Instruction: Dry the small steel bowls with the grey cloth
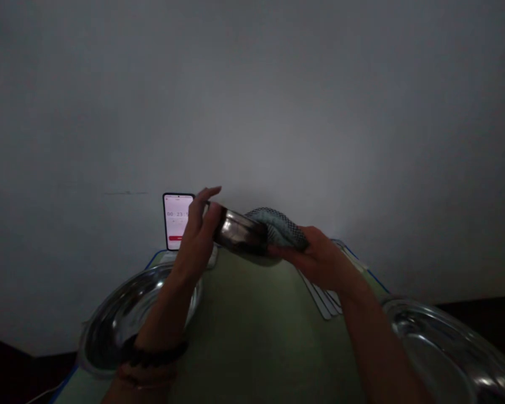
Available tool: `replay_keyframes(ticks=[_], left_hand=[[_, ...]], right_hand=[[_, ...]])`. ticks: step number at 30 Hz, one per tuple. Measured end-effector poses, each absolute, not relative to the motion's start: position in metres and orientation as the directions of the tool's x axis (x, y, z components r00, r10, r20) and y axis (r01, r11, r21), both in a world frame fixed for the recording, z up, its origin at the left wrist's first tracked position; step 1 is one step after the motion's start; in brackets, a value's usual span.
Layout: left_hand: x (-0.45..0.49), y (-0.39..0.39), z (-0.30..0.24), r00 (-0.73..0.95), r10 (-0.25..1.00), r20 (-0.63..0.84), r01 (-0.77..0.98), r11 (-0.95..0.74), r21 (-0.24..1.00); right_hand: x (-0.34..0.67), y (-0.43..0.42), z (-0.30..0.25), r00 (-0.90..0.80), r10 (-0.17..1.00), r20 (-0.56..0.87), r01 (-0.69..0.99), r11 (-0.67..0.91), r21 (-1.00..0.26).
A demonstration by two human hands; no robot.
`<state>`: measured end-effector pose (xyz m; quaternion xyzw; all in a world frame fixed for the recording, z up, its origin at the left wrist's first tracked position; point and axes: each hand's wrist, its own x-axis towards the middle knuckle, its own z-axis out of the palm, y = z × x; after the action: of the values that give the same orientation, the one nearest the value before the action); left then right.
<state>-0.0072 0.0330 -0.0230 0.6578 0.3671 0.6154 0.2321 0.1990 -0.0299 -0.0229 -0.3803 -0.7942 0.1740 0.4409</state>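
Observation:
Above the middle of the table, a shiny metal bowl [239, 231] is held tilted between both hands. My left hand [200, 227] grips its left side, with the thumb against the metal and a finger stretched over the rim. My right hand [320, 258] is closed on a patterned grey-green cloth [280, 227]. That cloth presses against the right side of the bowl. Dim light and blur hide the bowl's exact depth and the fingertips under the cloth.
Behind my left hand a phone [177, 224] stands upright with a running timer. A large metal basin [109, 331] sits at the left, another basin [441, 348] at the right. Flat white-edged pieces [320, 297] lie on the green table [252, 336] under my right forearm. A wall rises behind.

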Motion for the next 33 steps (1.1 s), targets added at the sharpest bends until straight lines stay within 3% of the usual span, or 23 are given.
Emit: replay_keyframes(ticks=[2,4,8,10,11,14,16,19,24,29,31,33], left_hand=[[-0.016,0.033,-0.021,0.006,0.777,0.629,0.280,-0.605,0.745],[-0.021,0.030,-0.018,0.020,0.832,0.554,0.316,-0.531,0.787],[-0.016,0.023,-0.012,-0.020,0.900,0.436,0.310,-0.409,0.859],[-0.012,0.023,-0.012,-0.060,0.891,0.450,0.360,-0.401,0.843],[-0.010,0.023,-0.012,-0.082,0.883,0.462,0.383,-0.400,0.833],[-0.009,0.023,-0.012,-0.139,0.868,0.476,0.377,-0.398,0.836],[-0.009,0.021,-0.011,-0.120,0.873,0.474,0.335,-0.413,0.847],[-0.005,0.015,-0.008,0.015,0.876,0.482,0.239,-0.471,0.849],[0.007,0.008,-0.011,0.099,0.870,0.482,0.058,-0.489,0.870],[0.011,0.015,-0.020,-0.175,0.904,0.389,0.033,-0.389,0.920],[0.013,0.020,-0.022,-0.323,0.907,0.270,-0.154,-0.331,0.931],[0.018,0.025,-0.022,-0.414,0.904,0.106,-0.413,-0.290,0.863]], right_hand=[[0.206,-0.029,-0.023,-0.231,0.764,0.603,0.410,0.638,-0.652],[0.207,-0.025,-0.024,-0.055,0.733,0.679,0.478,0.616,-0.626],[0.198,-0.022,-0.026,0.339,0.420,0.842,0.694,0.493,-0.525],[0.189,-0.029,-0.024,0.314,0.326,0.892,0.744,0.498,-0.444],[0.184,-0.034,-0.022,0.221,0.353,0.909,0.756,0.527,-0.389],[0.163,-0.050,-0.021,-0.174,0.576,0.799,0.746,0.606,-0.275],[0.148,-0.055,-0.023,-0.274,0.678,0.682,0.753,0.592,-0.288],[0.131,-0.051,-0.030,-0.205,0.663,0.720,0.784,0.552,-0.286],[0.127,-0.031,-0.038,-0.003,0.438,0.899,0.816,0.521,-0.251],[0.155,-0.011,-0.043,0.179,0.352,0.919,0.716,0.594,-0.367],[0.164,-0.004,-0.047,0.282,0.383,0.880,0.633,0.614,-0.470],[0.164,0.002,-0.052,0.363,0.423,0.830,0.560,0.613,-0.558]])
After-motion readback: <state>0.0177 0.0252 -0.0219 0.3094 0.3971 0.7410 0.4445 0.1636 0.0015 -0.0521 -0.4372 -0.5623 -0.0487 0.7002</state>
